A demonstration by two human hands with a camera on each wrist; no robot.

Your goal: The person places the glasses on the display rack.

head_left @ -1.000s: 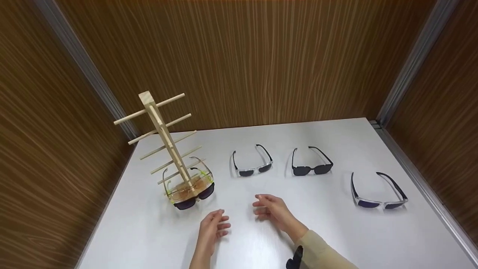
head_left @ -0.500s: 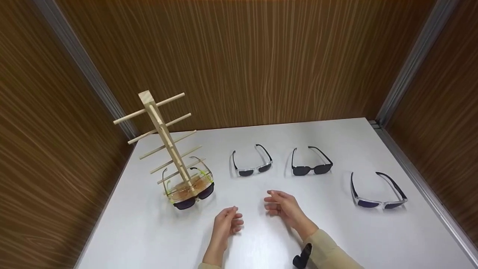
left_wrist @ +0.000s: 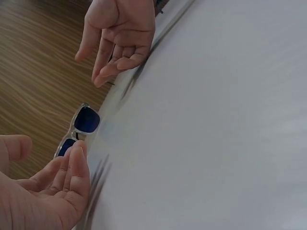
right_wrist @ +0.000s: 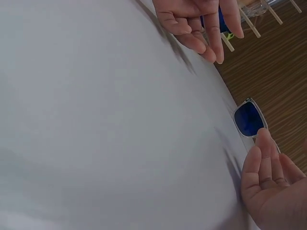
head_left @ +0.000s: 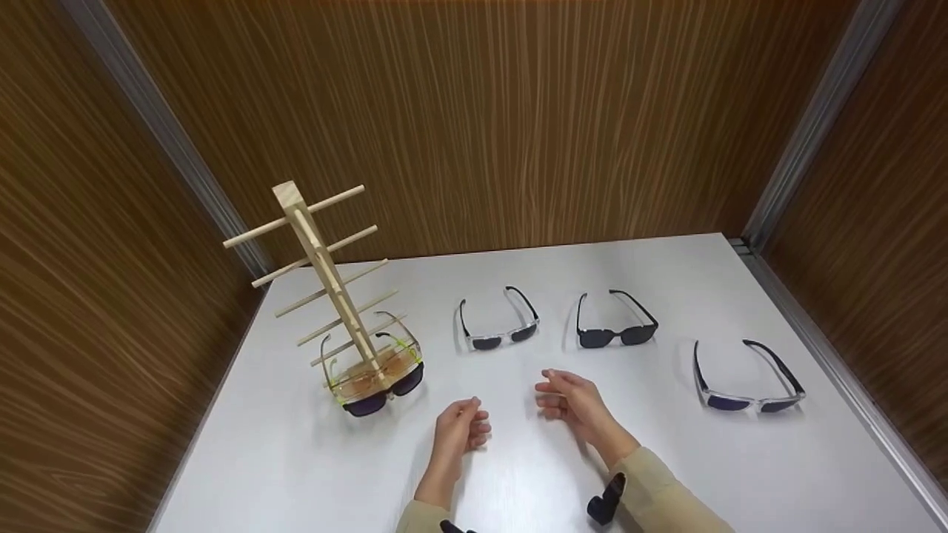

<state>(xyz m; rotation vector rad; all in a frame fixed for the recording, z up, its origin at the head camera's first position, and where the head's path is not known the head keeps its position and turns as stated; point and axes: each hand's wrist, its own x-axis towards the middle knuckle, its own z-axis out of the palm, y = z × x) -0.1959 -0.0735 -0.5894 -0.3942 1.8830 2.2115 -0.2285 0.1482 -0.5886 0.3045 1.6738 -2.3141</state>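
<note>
Both hands hover over the front middle of the white table, a gap between them. My left hand point(head_left: 454, 435) has loosely bent fingers and holds nothing; the wooden glasses rack point(head_left: 335, 292) stands to its left. Likewise empty, my right hand point(head_left: 583, 409) lies below the black sunglasses point(head_left: 595, 338). Clear-framed sunglasses point(head_left: 487, 343) rest farther back between the hands, temples spread. Another clear-framed pair point(head_left: 728, 403) sits at the right. Low on the rack hang dark-lensed sunglasses point(head_left: 366, 406) and orange-tinted glasses point(head_left: 359, 385). In the left wrist view, blue-lensed sunglasses point(left_wrist: 87, 119) show past the fingers.
The rack's upper wooden pegs point(head_left: 337, 198) stick out to both sides. Wood-grain panels point(head_left: 489, 126) close off the back and both sides. A metal rail point(head_left: 837, 370) runs along the right edge of the table point(head_left: 281, 474).
Both hands have shifted rightward and slightly away from the body, still empty. More of the left sleeve has come into view. The rack and all the glasses stay in place.
</note>
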